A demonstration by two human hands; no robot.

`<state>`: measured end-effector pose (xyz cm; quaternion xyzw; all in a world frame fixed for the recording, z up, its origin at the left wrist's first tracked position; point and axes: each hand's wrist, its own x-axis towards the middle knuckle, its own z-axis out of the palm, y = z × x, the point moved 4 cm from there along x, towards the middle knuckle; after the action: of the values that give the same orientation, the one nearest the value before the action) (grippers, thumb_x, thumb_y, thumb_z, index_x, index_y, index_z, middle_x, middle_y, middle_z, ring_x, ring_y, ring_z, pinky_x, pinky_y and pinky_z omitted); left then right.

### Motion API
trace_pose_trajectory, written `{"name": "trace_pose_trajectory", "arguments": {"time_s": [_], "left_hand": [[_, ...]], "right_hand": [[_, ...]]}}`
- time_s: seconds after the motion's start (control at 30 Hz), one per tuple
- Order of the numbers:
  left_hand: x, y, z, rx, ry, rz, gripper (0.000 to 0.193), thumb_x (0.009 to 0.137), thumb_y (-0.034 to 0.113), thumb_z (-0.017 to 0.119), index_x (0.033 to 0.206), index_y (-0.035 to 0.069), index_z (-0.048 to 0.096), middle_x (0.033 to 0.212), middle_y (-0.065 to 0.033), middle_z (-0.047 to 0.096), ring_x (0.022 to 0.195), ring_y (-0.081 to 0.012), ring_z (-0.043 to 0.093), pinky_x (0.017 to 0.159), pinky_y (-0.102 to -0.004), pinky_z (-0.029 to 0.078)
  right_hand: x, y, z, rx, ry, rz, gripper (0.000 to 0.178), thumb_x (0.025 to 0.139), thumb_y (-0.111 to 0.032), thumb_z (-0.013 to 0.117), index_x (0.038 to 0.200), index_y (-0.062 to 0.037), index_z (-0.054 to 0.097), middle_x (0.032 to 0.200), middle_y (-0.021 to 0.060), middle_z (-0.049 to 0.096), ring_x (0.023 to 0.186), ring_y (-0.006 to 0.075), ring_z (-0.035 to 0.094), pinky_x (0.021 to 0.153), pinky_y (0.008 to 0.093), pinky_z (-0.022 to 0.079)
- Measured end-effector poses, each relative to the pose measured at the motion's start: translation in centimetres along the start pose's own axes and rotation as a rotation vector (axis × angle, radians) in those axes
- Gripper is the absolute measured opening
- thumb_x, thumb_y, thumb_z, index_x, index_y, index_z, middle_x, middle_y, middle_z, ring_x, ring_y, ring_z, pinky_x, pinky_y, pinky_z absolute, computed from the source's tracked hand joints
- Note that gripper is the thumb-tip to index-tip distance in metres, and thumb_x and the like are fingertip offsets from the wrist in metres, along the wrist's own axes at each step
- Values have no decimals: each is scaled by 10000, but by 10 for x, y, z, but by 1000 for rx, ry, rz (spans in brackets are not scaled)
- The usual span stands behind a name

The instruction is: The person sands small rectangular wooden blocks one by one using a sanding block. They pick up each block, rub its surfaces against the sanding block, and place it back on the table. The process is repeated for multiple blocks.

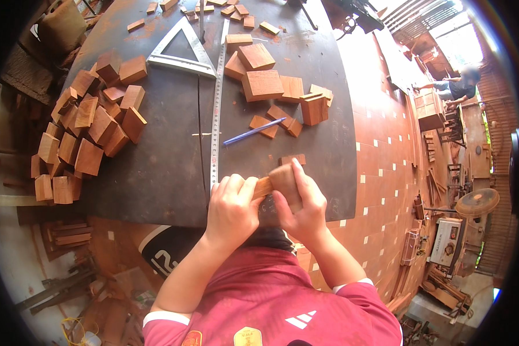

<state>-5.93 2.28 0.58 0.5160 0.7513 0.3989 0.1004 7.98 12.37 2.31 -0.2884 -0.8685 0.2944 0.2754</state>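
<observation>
Near the table's front edge, my left hand (234, 203) closes round a small light-brown wood block (263, 187). My right hand (305, 202) grips a larger, darker wood block (286, 183), thumb on one side and fingers on the other. The two blocks meet or nearly meet between my hands; whether they touch I cannot tell. Just beyond my right fingers lies another small wood block (293, 160). A steel ruler (217, 115) runs away from my left hand along the dark table. To its right a blue pen (254, 131) rests across small wood pieces.
A big pile of wood blocks (89, 124) covers the table's left side. Several more blocks (263, 85) sit right of the ruler, beyond the pen. A metal triangle square (184, 52) lies farther off. On the right, past the tiled floor (380, 173), stand a fan (477, 202) and a person (462, 86).
</observation>
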Motion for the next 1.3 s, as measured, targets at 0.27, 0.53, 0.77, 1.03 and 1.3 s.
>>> {"name": "trace_pose_trajectory", "arguments": {"time_s": [0.27,0.53,0.77,1.03,1.3], "left_hand": [[-1,-3,2,-23,-6,-5,376,792,64,815,1152,15,718,955,-134,612,928,-355,630,849,-467,500],[-1,-2,2,-9,-2,-4,371,803,70,809,1157,15,716,945,-132,612,928,-354,634,849,-465,498],[-1,0,1,-2,0,11,361,800,68,811,1146,18,720,945,-133,612,923,-355,632,845,-466,501],[1,0,0,-13,1,11,371,795,70,822,1147,10,724,945,-138,621,916,-358,635,851,-469,505],[0,1,3,-25,5,1,360,798,59,822,1142,-2,732,932,-142,614,901,-359,633,829,-468,507]], "right_hand": [[-11,-8,-7,-29,5,-38,732,873,-54,823,1510,116,505,1178,292,700,1057,416,719,941,435,585],[-3,-10,1,-2,47,-41,703,870,-50,812,1505,79,537,1149,276,711,1012,405,731,917,429,581],[15,-5,4,19,21,35,686,897,-66,794,1510,90,529,1147,287,717,1012,371,746,909,404,584],[-7,-3,-9,57,4,64,731,885,-91,823,1520,90,510,1105,293,722,1011,417,755,906,431,595],[-20,-4,-7,108,47,38,728,893,-99,817,1520,102,505,1078,288,711,922,405,732,852,435,587]]}}
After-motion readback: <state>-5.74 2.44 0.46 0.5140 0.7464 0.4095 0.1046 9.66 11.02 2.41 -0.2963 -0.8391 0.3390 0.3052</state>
